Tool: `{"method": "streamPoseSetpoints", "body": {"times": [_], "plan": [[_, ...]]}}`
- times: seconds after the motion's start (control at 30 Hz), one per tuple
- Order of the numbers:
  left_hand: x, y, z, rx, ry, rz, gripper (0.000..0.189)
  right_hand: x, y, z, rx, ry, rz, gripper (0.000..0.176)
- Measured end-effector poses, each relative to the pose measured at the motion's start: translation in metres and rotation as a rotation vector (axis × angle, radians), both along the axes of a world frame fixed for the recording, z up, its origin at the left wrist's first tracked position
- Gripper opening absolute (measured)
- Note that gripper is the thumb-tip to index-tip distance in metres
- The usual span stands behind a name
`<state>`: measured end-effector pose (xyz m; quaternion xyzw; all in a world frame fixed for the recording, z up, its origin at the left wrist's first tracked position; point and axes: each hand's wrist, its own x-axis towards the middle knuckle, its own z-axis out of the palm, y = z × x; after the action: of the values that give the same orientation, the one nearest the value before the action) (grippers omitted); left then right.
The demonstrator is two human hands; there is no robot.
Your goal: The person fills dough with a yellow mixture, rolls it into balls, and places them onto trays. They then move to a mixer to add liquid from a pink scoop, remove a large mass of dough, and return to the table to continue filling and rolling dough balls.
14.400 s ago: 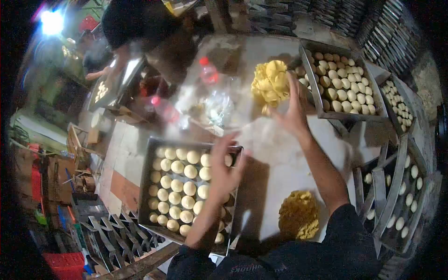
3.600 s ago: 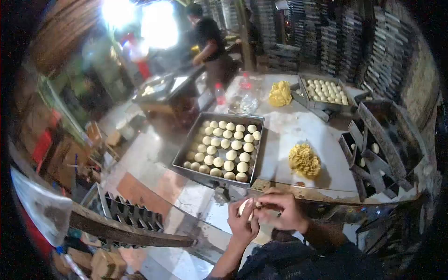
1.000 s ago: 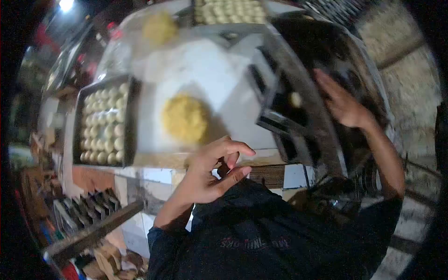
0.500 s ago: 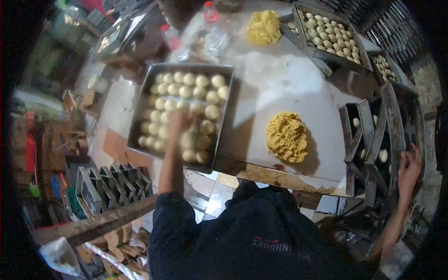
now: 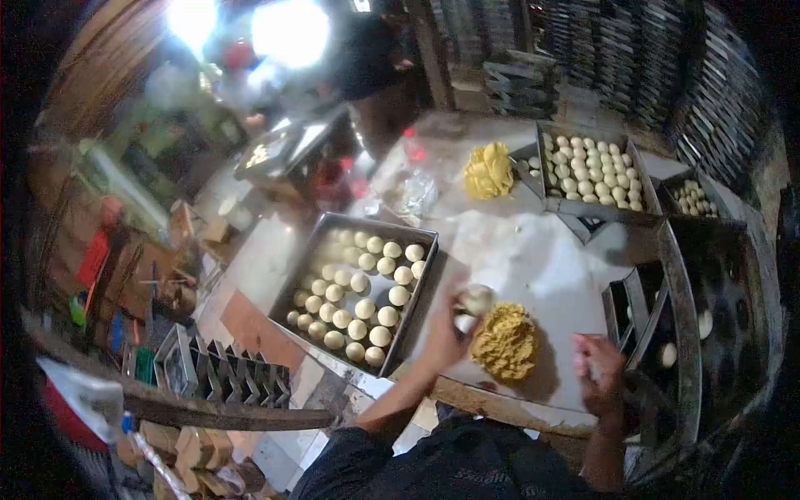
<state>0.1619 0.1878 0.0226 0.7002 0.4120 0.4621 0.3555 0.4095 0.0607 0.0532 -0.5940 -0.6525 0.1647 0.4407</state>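
Observation:
My left hand is closed around pale dough balls, just left of a crumbly yellow mound. Right of that mound, my right hand is over the table's front part, fingers apart and somewhat blurred, with nothing visible in them. A square metal tray to the left holds rows of round pale dough balls, with gaps in its middle where the bottom shows.
Metal tins stand stacked at the right, a few balls inside. Another filled tray is at the back right, beside a smoother yellow mound. A plastic bag and a bottle lie farther back. Zigzag-stacked tins are at lower left.
My left hand has left the tray and moved right, now holding dough balls. My right hand has come leftward from the stacked tins to the table. The view has tilted up.

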Motion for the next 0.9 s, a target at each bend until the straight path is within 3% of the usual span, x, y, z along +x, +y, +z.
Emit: {"method": "streamPoseSetpoints", "body": {"times": [0.03,0.07,0.1,0.17,0.23,0.27,0.3,0.33,0.37,0.43,0.5,0.57,0.6,0.63,0.7,0.73,0.77,0.83,0.87,0.9], "plan": [[0.022,-0.020,0.008,-0.143,-0.042,-0.136,0.071,0.000,0.006,-0.032,-0.158,0.210,-0.010,0.031],[0.043,-0.037,0.017,-0.053,0.084,-0.244,0.072,-0.005,0.008,-0.034,-0.121,0.339,0.068,0.032],[0.060,-0.049,0.022,0.033,0.215,-0.353,0.074,0.001,0.009,-0.049,-0.264,0.302,0.079,0.033],[0.084,-0.068,0.021,0.154,0.175,-0.369,0.075,0.016,0.005,-0.043,-0.219,0.328,0.095,0.031],[0.091,-0.080,0.019,0.247,0.141,-0.396,0.077,0.010,0.005,-0.036,0.013,0.807,0.132,0.029],[0.086,-0.086,0.015,-0.080,0.007,-0.418,0.077,0.009,0.004,-0.023,0.096,0.703,0.131,0.033],[0.082,-0.091,0.014,-0.402,-0.132,-0.434,0.076,0.028,0.004,-0.034,0.233,0.177,0.271,0.041],[0.079,-0.092,0.022,-0.494,-0.140,-0.520,0.062,0.022,-0.003,-0.024,0.211,0.134,0.314,0.045],[0.081,-0.100,0.025,-0.492,-0.139,-0.529,0.062,0.010,-0.014,-0.010,0.190,0.088,0.353,0.048],[0.084,-0.113,0.030,-0.492,-0.208,-0.264,0.048,-0.005,-0.030,-0.006,0.212,0.088,0.274,0.048],[0.087,-0.129,0.020,-0.339,-0.288,-0.218,0.038,-0.018,-0.034,-0.023,0.347,0.569,0.117,0.046],[0.080,-0.157,0.010,-0.077,-0.206,-0.097,0.035,-0.032,-0.041,-0.016,0.299,0.362,0.117,0.038],[0.071,-0.169,-0.003,-0.075,-0.075,-0.066,0.050,-0.048,-0.047,-0.015,0.368,0.339,0.034,0.035],[0.063,-0.176,0.008,-0.074,-0.074,-0.061,0.050,-0.066,-0.052,-0.014,0.441,0.314,-0.048,0.035],[0.044,-0.188,0.039,-0.072,-0.497,-0.131,0.071,-0.102,-0.055,-0.024,0.397,0.434,0.000,0.027],[0.020,-0.176,0.017,0.094,-0.220,-0.160,0.086,-0.122,-0.057,-0.029,0.343,0.551,0.041,0.019],[-0.002,-0.177,0.008,0.168,-0.161,-0.164,0.054,-0.144,-0.057,-0.026,0.353,0.422,0.042,0.016],[-0.046,-0.198,0.023,-0.338,-0.074,-0.078,0.041,-0.178,-0.037,-0.076,0.018,0.760,0.045,0.018],[-0.064,-0.201,0.016,-0.125,-0.012,0.043,0.032,-0.196,-0.036,-0.067,0.139,0.563,0.172,0.018],[-0.084,-0.207,0.013,-0.085,-0.012,0.086,0.028,-0.213,-0.032,-0.056,0.257,0.361,0.294,0.018]]}}
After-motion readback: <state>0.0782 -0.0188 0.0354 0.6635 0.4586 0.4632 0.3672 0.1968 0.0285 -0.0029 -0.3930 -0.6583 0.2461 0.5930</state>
